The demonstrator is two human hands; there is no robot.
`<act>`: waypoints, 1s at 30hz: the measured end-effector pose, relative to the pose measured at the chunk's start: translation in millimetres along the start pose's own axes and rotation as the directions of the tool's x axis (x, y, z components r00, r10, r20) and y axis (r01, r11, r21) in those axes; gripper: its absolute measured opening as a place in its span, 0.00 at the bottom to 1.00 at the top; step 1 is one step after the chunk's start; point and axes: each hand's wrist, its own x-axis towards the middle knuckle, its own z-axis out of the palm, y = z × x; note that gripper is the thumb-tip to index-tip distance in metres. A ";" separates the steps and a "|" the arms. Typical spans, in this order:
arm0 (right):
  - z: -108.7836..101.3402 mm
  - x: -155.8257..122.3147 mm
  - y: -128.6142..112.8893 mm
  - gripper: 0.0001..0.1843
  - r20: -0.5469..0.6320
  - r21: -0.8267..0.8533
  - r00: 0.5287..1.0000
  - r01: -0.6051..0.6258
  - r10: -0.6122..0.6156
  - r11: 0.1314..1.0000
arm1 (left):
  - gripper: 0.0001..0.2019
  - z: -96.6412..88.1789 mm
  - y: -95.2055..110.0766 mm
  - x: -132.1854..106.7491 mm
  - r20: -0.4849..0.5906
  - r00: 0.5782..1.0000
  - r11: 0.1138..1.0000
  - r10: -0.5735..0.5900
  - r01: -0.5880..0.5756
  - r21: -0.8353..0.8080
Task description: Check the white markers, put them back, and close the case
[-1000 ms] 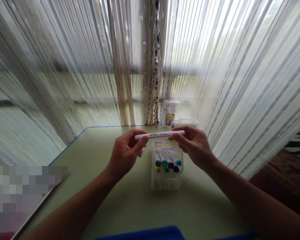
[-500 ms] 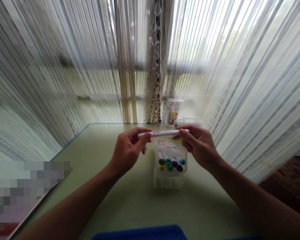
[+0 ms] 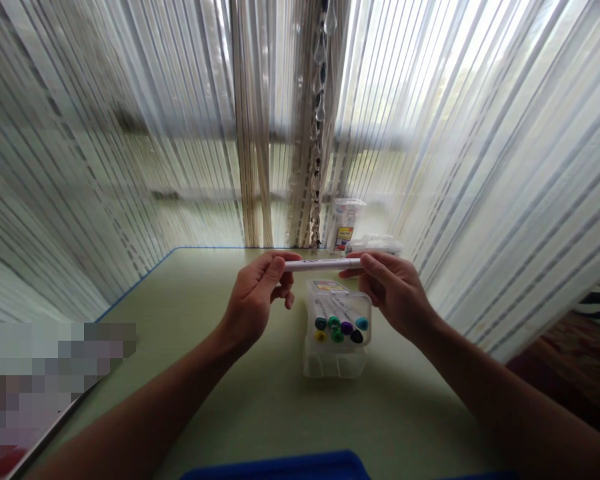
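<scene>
right now both hands share one slim white plastic marker (image 3: pixel 323 265), held level just above a clear plastic case (image 3: pixel 335 365) without touching it. the left hand (image 3: pixel 254 297) closes thumb and fingers around the marker's left end, while the right hand (image 3: pixel 395 290) pinches its right end between thumb and curled fingers. below, colour-capped markers (image 3: pixel 337 327) lie angled in the case, which sits on a pale green table (image 3: pixel 330 417).
</scene>
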 end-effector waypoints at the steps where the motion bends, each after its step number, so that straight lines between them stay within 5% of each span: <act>1: -0.1 0.1 -0.1 0.14 0.000 0.007 1.000 -0.006 0.006 1.000 | 0.15 -0.4 -0.3 -0.1 -0.002 1.000 1.000 0.000 0.000 -0.007; 17: 1.9 -0.5 -3.4 0.15 0.006 0.053 0.999 -0.037 0.037 0.998 | 0.14 -0.6 1.2 -0.8 -0.034 0.999 0.996 -0.005 0.002 -0.089; 30: -0.5 3.4 2.4 0.12 -0.059 0.014 0.998 0.040 -0.040 0.999 | 0.14 -2.6 -2.6 2.6 -0.034 0.998 0.991 0.058 -0.053 0.123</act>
